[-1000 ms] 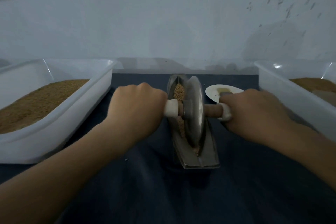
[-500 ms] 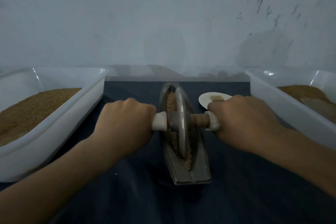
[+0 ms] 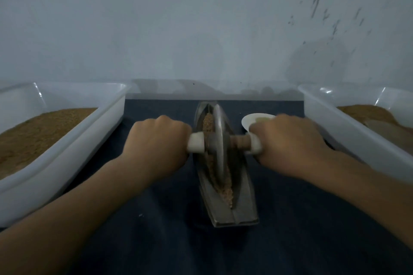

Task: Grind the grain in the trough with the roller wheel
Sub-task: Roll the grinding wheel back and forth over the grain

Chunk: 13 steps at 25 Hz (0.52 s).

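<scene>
A narrow metal trough (image 3: 242, 207) lies lengthwise on the dark cloth, pointing away from me. Brown grain (image 3: 225, 190) fills its groove. A metal roller wheel (image 3: 218, 140) stands upright in the groove, near the trough's far half. Its axle ends in white handles on each side. My left hand (image 3: 156, 147) grips the left handle, whose white tip shows by the wheel. My right hand (image 3: 288, 143) grips the right handle, beside the brown axle stub.
A large white tub (image 3: 67, 154) holding brown grain stands at the left. Another white tub (image 3: 348, 127) with brown material stands at the right. A small white dish (image 3: 248, 121) sits behind my right hand. A pale wall rises just beyond the cloth.
The wheel has rolled away from me along the groove, from the near half toward the far half, and more grain now shows at the trough's near end. Both hands kept their grip.
</scene>
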{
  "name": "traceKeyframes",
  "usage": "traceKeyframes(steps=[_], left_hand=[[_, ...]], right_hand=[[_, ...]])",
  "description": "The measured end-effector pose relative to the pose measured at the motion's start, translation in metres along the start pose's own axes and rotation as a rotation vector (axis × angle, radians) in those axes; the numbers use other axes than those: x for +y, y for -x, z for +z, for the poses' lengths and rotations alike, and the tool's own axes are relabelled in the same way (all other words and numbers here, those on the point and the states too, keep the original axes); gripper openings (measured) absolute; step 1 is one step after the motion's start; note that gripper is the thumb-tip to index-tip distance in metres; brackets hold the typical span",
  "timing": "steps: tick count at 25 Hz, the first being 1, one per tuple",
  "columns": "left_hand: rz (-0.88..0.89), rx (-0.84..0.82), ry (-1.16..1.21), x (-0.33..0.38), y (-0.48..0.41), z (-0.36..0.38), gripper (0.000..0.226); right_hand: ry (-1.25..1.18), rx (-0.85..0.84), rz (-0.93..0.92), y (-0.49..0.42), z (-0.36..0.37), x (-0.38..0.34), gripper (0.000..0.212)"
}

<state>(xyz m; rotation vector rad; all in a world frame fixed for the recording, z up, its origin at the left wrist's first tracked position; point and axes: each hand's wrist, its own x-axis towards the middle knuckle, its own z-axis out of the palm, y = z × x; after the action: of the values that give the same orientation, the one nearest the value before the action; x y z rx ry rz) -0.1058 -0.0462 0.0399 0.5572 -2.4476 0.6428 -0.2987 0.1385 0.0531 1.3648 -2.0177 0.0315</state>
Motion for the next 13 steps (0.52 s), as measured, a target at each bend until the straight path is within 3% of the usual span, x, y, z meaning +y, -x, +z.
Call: traceKeyframes(steps=[2,4,6,9,11,13], left_hand=[[0.044,0.05,-0.013,-0.004,-0.004,-0.009,0.048],[0.013,-0.068,-0.064,0.0,-0.014,-0.005,0.031],[-0.123,-0.174,-0.029,0.003,-0.035,0.008,0.007],[-0.246,-0.28,0.057,0.0,-0.047,0.015,0.007],[-0.166,-0.225,0.048,-0.002,-0.031,0.007,0.008],[0.001,-0.037,-0.012,-0.005,-0.006,-0.004,0.024]], right_hand=[[-0.043,0.008,-0.004,0.014,-0.001,0.004,0.036],[-0.022,-0.06,0.051,0.002,0.006,0.0,0.034],[-0.077,-0.128,0.13,-0.03,0.017,-0.006,0.022],[-0.09,-0.237,0.122,-0.064,0.013,-0.007,0.007],[-0.108,-0.241,0.064,-0.049,0.005,-0.001,0.012],[-0.064,-0.087,0.005,-0.01,0.004,0.002,0.026]])
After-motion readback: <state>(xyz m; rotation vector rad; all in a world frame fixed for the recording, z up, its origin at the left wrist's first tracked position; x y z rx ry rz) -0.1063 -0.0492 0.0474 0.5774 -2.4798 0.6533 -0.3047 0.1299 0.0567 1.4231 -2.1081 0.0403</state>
